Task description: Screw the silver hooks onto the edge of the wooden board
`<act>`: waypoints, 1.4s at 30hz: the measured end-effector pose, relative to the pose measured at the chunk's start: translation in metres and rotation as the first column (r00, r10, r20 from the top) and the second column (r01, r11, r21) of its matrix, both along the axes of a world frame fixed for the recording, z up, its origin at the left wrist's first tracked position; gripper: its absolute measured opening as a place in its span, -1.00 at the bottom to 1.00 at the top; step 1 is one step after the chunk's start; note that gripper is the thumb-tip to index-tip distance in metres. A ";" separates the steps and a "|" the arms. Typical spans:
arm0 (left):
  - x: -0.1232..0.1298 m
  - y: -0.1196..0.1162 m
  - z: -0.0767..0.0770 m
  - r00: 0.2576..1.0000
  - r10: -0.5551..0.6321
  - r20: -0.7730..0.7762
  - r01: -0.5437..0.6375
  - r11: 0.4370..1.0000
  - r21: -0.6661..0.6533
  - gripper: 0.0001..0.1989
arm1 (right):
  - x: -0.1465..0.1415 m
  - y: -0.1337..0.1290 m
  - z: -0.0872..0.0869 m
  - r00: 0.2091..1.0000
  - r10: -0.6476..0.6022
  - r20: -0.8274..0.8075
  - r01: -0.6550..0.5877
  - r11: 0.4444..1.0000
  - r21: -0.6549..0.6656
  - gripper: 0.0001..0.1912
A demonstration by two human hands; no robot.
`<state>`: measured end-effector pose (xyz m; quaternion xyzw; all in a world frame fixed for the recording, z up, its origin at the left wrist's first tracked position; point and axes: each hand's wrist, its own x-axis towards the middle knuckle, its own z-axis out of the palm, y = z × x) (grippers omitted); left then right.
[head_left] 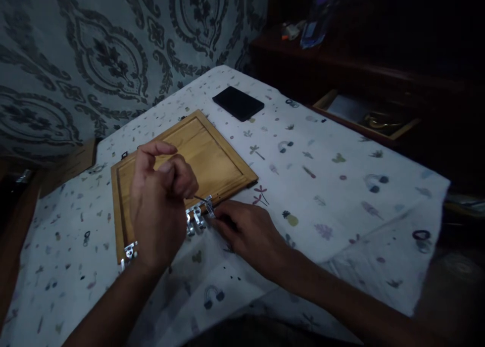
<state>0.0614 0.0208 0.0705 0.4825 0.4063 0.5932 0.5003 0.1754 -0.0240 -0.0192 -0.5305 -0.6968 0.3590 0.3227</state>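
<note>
A wooden board [197, 145] with a raised border lies on the table. Along its near edge sit several shiny metal hooks [197, 218] on a metal strip, and another metal hook [130, 251] is at the near left corner. My left hand [161, 200] is closed above the board, its fingers curled round a thin dark rod [200, 199] whose far end meets the strip's right end. My right hand [257, 236] pinches the rightmost metal hook [210, 209] at the board's edge. The fingertips of the right hand are partly hidden.
A black phone or tablet [238, 103] lies farther back on the patterned tablecloth [303, 200]. An open drawer [364, 117] juts out beside the table at the right. Cardboard [70, 167] leans at the left edge, near the patterned wall or curtain [109, 54].
</note>
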 end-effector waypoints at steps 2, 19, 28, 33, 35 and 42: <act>0.007 -0.002 -0.003 1.000 0.020 0.019 -0.021 0.999 0.028 -0.82 | 0.000 0.000 -0.001 1.000 -0.003 -0.018 0.003 1.000 0.004 -0.93; -0.009 0.026 0.005 0.880 -0.474 0.038 0.475 0.871 -0.124 -0.85 | 0.000 0.000 -0.003 0.998 0.005 -0.058 0.001 0.995 0.097 -0.86; -0.010 0.033 0.005 0.734 -0.679 0.019 0.673 0.723 -0.157 -0.90 | 0.002 -0.002 -0.003 1.000 0.013 -0.017 -0.012 0.998 0.057 -0.89; -0.013 0.023 0.009 0.907 -0.420 -0.018 0.420 0.908 -0.009 -0.88 | 0.001 -0.001 -0.001 1.000 0.019 0.010 -0.019 1.000 0.009 -0.90; -0.014 0.016 0.012 0.964 -0.264 -0.021 0.264 0.964 0.013 -0.86 | 0.000 -0.001 0.000 1.000 0.020 0.024 -0.020 1.000 -0.014 -0.91; -0.009 0.001 0.005 1.000 -0.009 -0.011 0.008 0.998 -0.058 -0.82 | 0.001 0.000 0.001 1.000 0.028 0.008 -0.028 0.999 -0.022 -0.88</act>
